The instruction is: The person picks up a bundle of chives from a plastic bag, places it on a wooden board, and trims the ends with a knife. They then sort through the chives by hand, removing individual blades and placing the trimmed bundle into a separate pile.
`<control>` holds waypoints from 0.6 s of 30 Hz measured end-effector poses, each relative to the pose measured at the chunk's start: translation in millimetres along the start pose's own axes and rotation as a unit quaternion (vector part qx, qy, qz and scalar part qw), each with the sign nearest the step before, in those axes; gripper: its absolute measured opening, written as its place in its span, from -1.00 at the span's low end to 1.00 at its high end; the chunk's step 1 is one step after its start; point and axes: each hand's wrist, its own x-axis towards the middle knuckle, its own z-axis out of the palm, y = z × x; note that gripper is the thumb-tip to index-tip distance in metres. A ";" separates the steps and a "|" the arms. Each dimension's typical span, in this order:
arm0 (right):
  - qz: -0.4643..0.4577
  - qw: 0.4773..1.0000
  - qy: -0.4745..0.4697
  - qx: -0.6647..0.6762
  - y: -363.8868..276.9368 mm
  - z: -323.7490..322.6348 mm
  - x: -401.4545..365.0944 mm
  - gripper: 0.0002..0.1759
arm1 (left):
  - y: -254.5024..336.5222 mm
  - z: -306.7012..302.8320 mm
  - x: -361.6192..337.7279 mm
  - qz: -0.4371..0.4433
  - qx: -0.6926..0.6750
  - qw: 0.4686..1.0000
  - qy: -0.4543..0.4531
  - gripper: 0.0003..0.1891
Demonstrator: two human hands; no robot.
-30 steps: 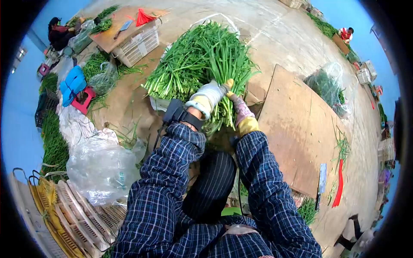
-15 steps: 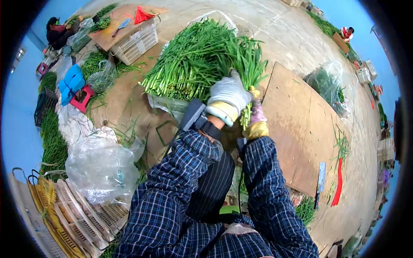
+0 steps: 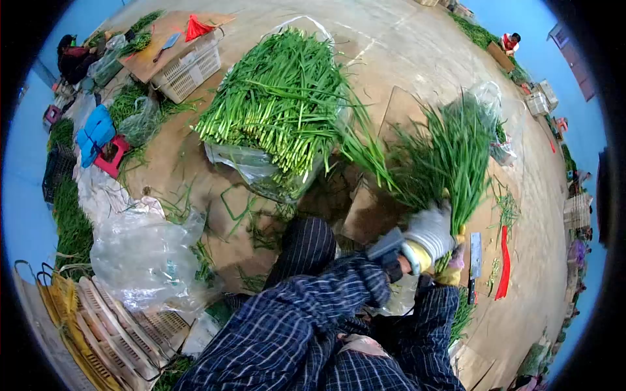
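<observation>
A large bunch of garlic chives (image 3: 450,159) stands tips-up over the board at my right. My left hand (image 3: 427,236), in a grey-white glove, closes around the stems. Just to its right, my right hand (image 3: 454,262) in a pink and yellow glove grips the stem ends. A strapped-on device (image 3: 386,244) sits on my left wrist. Ahead, a big pile of garlic chives (image 3: 274,107) rests on clear plastic, and some long leaves trail from it toward the board (image 3: 375,212). The fingers are partly hidden by leaves and gloves.
A cleaver (image 3: 475,260) and a red strip (image 3: 503,264) lie right of my hands. Clear plastic bags (image 3: 147,254) and stacked crates (image 3: 124,319) are at left. A white crate (image 3: 189,73) supports another board. Two other people sit far off.
Both hands have moved right and toward me, carrying the bunch from the pile's edge to over the board. My view has shifted slightly.
</observation>
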 end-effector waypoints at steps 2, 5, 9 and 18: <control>0.056 0.998 0.028 0.003 -7.3 -102.1 22.4 -0.39 | 3.4 60.8 14.7 -0.011 -0.024 0.999 -0.017 -0.12; 0.120 0.970 0.159 -0.141 -22.4 -100.0 1.8 -0.38 | -3.7 105.0 26.5 0.031 0.007 0.991 -0.128 -0.17; 0.062 0.959 0.157 -0.230 -47.7 -86.9 -5.9 -0.42 | -15.6 11.6 5.0 0.194 0.004 0.978 -0.081 -0.38; -0.225 0.796 0.083 -0.556 -63.3 62.8 34.0 -0.60 | -473.1 -144.0 -69.0 -0.412 -0.330 0.715 0.459 -0.40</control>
